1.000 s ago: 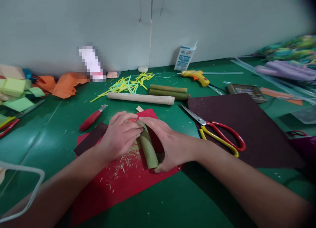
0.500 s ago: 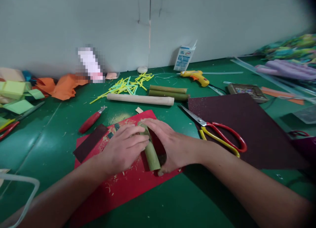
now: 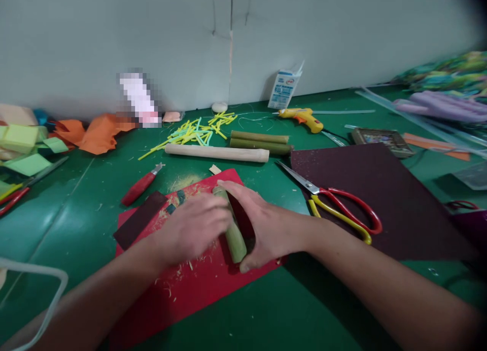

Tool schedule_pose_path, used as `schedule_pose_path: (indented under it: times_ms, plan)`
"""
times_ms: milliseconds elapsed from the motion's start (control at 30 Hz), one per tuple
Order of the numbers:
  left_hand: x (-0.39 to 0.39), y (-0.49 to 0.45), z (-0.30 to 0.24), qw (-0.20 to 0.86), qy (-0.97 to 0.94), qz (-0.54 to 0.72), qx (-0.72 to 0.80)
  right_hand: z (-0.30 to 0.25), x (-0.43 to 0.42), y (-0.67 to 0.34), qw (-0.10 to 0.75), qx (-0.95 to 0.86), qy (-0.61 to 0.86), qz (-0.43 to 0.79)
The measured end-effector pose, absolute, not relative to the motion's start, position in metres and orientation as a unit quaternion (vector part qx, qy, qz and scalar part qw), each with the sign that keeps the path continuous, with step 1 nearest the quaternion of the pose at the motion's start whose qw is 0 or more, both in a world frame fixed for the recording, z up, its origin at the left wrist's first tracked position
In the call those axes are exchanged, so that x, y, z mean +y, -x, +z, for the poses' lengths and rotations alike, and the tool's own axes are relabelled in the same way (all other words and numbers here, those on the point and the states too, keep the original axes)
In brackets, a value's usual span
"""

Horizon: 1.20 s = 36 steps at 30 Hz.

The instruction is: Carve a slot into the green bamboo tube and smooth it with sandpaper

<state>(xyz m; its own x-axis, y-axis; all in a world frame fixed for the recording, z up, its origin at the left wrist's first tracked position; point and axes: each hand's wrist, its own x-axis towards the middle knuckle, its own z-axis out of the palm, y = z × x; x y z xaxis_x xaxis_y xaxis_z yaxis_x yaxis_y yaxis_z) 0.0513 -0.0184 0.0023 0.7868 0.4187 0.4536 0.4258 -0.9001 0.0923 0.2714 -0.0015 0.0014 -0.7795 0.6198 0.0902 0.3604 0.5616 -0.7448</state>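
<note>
A short green bamboo tube [image 3: 235,243] lies at a slant above a red sheet [image 3: 182,300]. My right hand [image 3: 266,221] spans it lengthwise, fingers at the far end and thumb by the near end. Over the tube's left side is my left hand [image 3: 200,224], blurred, its fingers curled together. Whatever they may hold is hidden. Pale shavings and small dark scraps [image 3: 180,196] are scattered on the red sheet. A dark brown strip [image 3: 139,221] lies across its left edge, and a red-handled knife [image 3: 142,185] sits just beyond.
Scissors [image 3: 335,204] lie on a large dark sheet [image 3: 395,204] to the right. Farther back are a pale stick [image 3: 216,153], green bamboo pieces [image 3: 261,143], cut straws [image 3: 190,133], a yellow glue gun [image 3: 302,118] and a drink carton [image 3: 285,90]. Orange paper [image 3: 101,133] is at left.
My left hand has shifted slightly and its fingers have curled in, now blurred over the bamboo tube. My right hand stays around the tube, its thumb a little closer to the near end.
</note>
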Motion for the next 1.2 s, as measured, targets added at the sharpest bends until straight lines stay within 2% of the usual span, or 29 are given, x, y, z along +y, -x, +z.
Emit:
schedule_pose_path:
  times_ms: [100,267,433,600,767,933,1100,1200]
  plan:
    - [-0.014,-0.05,-0.001,0.045,0.926,-0.255,-0.275,0.0,-0.001,-0.271,0.179,-0.863,0.274,0.384]
    - [-0.027,-0.056,0.001,-0.032,0.956,-0.229,-0.18,-0.001,0.0,-0.273,0.175,-0.866,0.275,0.379]
    - [-0.02,-0.055,0.0,0.021,0.932,-0.259,-0.252,0.001,-0.001,-0.272,0.176,-0.862,0.277,0.387]
    - [-0.03,-0.058,0.0,-0.055,0.959,-0.221,-0.167,-0.001,-0.001,-0.273,0.168,-0.864,0.29,0.375]
    - [-0.022,-0.055,-0.001,0.02,0.931,-0.259,-0.257,-0.002,-0.001,-0.273,0.185,-0.867,0.275,0.373]
    - [-0.028,-0.056,0.004,-0.038,0.957,-0.237,-0.163,-0.003,0.0,-0.274,0.177,-0.871,0.279,0.364]
    - [-0.021,-0.053,0.0,0.025,0.928,-0.263,-0.264,0.0,0.001,-0.275,0.176,-0.872,0.28,0.362]
    - [-0.027,-0.054,-0.002,-0.024,0.95,-0.238,-0.2,0.001,0.001,-0.276,0.162,-0.879,0.278,0.351]
